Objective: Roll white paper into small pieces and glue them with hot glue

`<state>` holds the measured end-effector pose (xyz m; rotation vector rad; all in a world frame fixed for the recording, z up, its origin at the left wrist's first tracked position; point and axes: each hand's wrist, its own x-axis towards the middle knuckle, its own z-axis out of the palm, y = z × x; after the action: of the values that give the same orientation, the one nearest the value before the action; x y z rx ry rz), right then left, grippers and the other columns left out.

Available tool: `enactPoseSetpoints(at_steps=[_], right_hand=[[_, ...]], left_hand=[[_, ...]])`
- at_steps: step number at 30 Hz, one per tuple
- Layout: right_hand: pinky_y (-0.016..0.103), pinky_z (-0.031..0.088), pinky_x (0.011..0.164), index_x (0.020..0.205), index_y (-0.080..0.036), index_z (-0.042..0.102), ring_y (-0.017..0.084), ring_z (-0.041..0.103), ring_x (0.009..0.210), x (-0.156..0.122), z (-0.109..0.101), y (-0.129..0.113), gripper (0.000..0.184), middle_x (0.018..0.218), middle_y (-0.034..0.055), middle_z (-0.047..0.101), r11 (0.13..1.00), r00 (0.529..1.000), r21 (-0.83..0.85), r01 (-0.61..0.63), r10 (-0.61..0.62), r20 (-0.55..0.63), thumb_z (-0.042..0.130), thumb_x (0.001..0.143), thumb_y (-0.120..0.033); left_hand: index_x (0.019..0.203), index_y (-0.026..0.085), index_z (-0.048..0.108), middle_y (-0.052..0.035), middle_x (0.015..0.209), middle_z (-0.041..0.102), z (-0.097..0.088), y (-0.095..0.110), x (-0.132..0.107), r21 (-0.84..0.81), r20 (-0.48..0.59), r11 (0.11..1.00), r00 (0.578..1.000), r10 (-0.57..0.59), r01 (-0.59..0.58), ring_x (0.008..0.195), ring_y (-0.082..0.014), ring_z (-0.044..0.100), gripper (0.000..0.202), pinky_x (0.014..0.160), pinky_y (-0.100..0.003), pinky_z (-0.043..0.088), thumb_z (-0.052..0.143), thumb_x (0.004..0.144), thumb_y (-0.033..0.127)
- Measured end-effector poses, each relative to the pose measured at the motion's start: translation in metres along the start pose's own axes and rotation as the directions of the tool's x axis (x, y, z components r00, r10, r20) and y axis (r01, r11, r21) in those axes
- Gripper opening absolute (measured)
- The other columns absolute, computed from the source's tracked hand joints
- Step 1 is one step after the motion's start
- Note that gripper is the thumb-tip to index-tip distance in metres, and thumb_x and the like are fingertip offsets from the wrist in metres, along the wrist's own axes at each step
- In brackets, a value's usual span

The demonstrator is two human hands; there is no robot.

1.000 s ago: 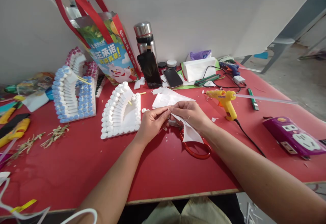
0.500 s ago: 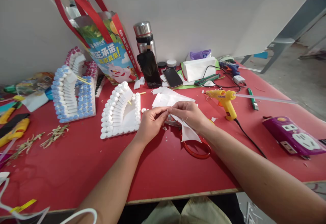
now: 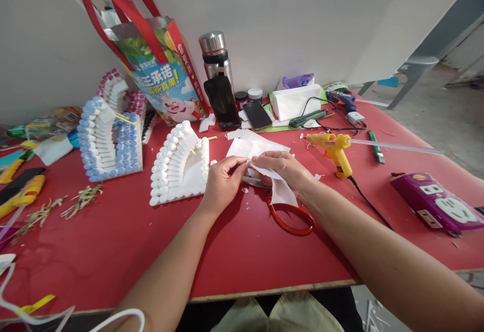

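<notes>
My left hand (image 3: 222, 182) and my right hand (image 3: 284, 170) meet above the red table (image 3: 242, 256), both pinching one thin white sheet (image 3: 279, 191) that hangs down under the right hand. Beneath them lie red-handled scissors (image 3: 290, 218) flat on the table. More white paper sheets (image 3: 251, 145) lie just behind the hands. A white model made of small tubes (image 3: 179, 168) stands close to the left of my left hand.
A yellow glue gun (image 3: 335, 148) with its black cord lies to the right, a purple power strip (image 3: 434, 203) further right. Two phones (image 3: 223, 103), a steel flask (image 3: 215, 57), a printed bag (image 3: 162, 77) and a blue-tipped tube model (image 3: 106, 143) stand behind and left.
Both hands have shifted slightly toward the back of the table with the white sheet, and the fingertips have drawn closer together; the scissors handle now shows more.
</notes>
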<state>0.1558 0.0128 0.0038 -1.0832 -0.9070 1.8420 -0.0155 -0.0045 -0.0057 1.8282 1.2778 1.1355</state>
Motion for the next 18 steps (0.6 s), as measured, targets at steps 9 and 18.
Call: enactPoseSetpoints(at_steps=[9,18], right_hand=[[0.024,0.040,0.048,0.062,-0.017,0.057,0.008,0.047,0.047,0.0022,-0.0022,0.0015,0.026,0.055,-0.0010,0.059,0.996,0.996,-0.039,0.086,-0.085,0.030,0.080,0.069,-0.027],[0.030,0.055,0.054,0.079,-0.013,0.063,0.018,0.064,0.053,-0.0021,0.0000,-0.0029,0.024,0.065,0.0094,0.068,0.994,0.990,0.052,-0.095,0.089,0.113,0.055,0.093,-0.030]], left_hand=[[0.093,0.020,0.076,-0.0025,0.074,0.071,0.0005,-0.0011,0.0003,0.009,0.002,1.000,1.000,0.008,-0.009,0.068,-0.0150,0.064,0.019,0.064,-0.026,0.051,0.062,0.092,0.033],[0.089,0.019,0.073,-0.0022,0.077,0.069,0.0006,0.0022,-0.0016,-0.098,0.029,0.994,0.999,-0.037,0.040,0.069,-0.0146,0.065,0.020,0.069,-0.027,0.053,0.060,0.094,0.033]])
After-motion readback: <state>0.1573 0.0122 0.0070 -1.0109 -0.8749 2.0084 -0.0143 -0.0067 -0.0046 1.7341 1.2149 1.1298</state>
